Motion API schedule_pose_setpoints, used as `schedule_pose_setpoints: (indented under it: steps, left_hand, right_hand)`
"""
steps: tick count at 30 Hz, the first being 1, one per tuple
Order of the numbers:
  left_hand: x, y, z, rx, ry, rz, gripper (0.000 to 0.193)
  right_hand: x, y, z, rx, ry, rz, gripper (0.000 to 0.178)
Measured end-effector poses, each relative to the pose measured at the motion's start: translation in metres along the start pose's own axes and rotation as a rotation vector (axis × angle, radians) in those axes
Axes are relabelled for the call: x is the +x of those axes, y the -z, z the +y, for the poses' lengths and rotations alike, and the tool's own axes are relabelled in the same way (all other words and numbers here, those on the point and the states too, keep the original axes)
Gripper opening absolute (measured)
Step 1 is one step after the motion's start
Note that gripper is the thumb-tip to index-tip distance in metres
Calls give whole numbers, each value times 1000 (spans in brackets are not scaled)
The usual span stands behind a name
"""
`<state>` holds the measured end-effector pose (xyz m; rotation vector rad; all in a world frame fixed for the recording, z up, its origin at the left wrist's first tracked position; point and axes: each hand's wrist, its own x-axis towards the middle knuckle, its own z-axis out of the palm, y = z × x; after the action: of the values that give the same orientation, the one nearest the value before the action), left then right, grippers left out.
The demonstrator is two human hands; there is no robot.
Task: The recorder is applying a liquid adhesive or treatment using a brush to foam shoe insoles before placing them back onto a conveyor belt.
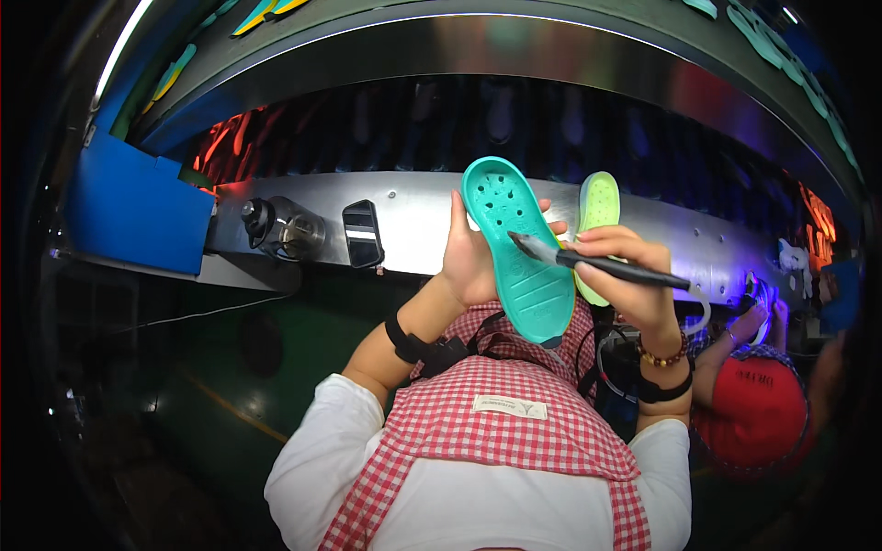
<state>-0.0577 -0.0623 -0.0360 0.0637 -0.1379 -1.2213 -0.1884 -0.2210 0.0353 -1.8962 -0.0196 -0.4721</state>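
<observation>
Left hand (473, 262) grips a teal sole (519, 248), a lime sole (597, 216) at its 3 o'clock. Right hand (634, 275) pinches a brush (597, 266), tip on teal: seemingly mid-coating; next, steady strokes.

Teal sole (519, 253), lime sole (597, 207), seemingly black brush (602, 266), red-checked apron (501, 413).

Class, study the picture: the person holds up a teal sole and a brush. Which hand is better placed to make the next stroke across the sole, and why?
The right hand. It grips the brush, whose tip lies on the teal sole. The left hand is busy holding that sole upright, with a yellow-green sole behind it.
</observation>
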Motion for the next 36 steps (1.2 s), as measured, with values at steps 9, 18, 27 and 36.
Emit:
schedule_pose_setpoints:
  steps: [9,18,27,36]
  left_hand:
    - [-2,-8,22,229,-277,285,94]
    - [1,-19,6,210,-355,172,95]
    - [0,-39,29,234,-353,-8,88]
    - [-1,-87,10,540,-404,248,69]
  right_hand:
    - [-8,-10,-33,-218,199,-305,22]
    - [5,-19,-20,128,246,-358,20]
    - [-8,-8,-19,138,172,-335,20]
    - [-5,-28,4,1053,-283,56,17]
